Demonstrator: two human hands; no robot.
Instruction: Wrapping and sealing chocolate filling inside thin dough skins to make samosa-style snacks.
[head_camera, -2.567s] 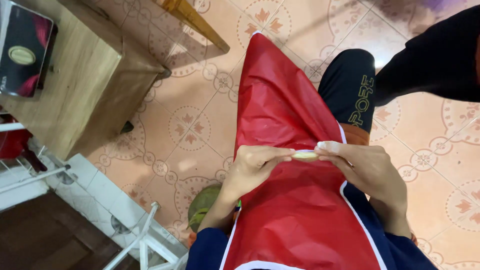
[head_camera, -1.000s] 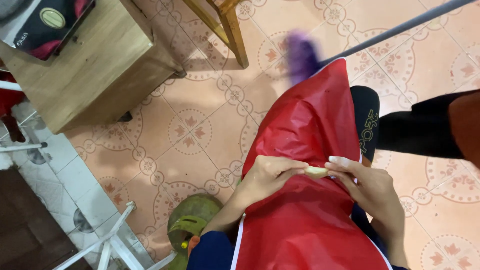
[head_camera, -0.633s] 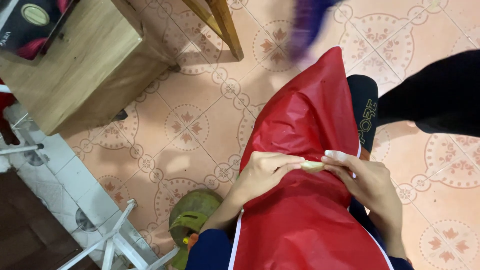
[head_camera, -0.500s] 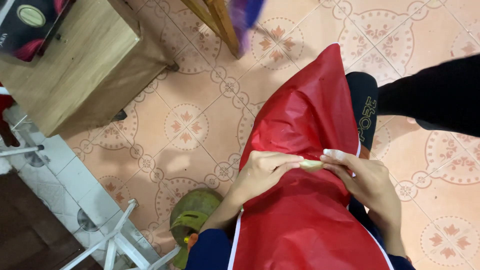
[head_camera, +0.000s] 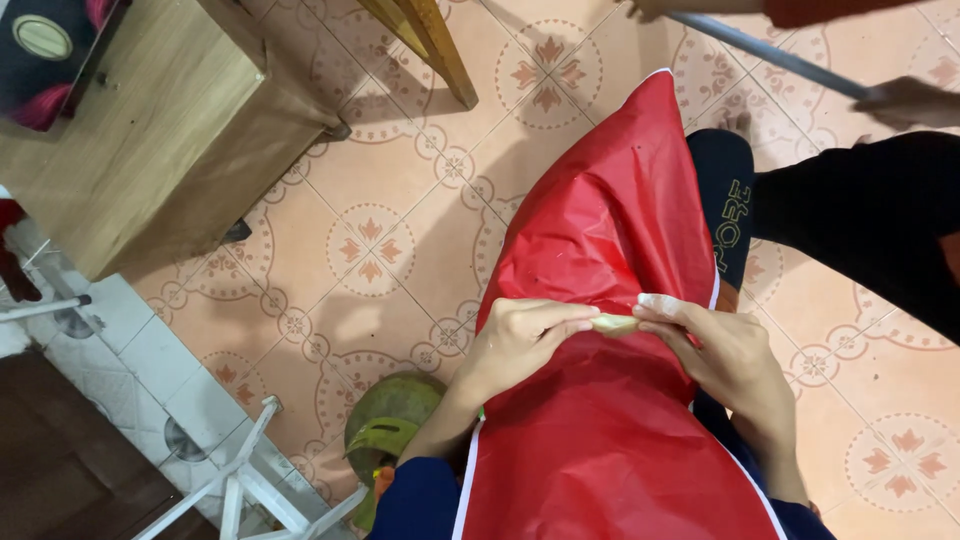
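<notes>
In the lower middle of the frame the person's two hands meet over a red apron (head_camera: 600, 300) that drapes down the lap. Between them sits a small pale yellowish piece (head_camera: 613, 324), pinched from both sides: the left hand (head_camera: 520, 345) closes its grip on the piece's left end with thumb and fingertips, and the right hand (head_camera: 725, 355) closes its grip on the right end, so the piece spans the narrow gap between the two grips, just above the apron's surface. A bit of white material (head_camera: 660, 303) shows at the right hand's fingers, touching the piece's right end. Below and left of the left forearm lies a green sandal (head_camera: 385, 425) on the patterned tile floor (head_camera: 370, 240). A wooden cabinet (head_camera: 150, 130) fills the upper left of the frame. At the upper right another person's dark-clad leg (head_camera: 870, 215) stands near a thin grey pole (head_camera: 770, 55) that slants across the corner.
</notes>
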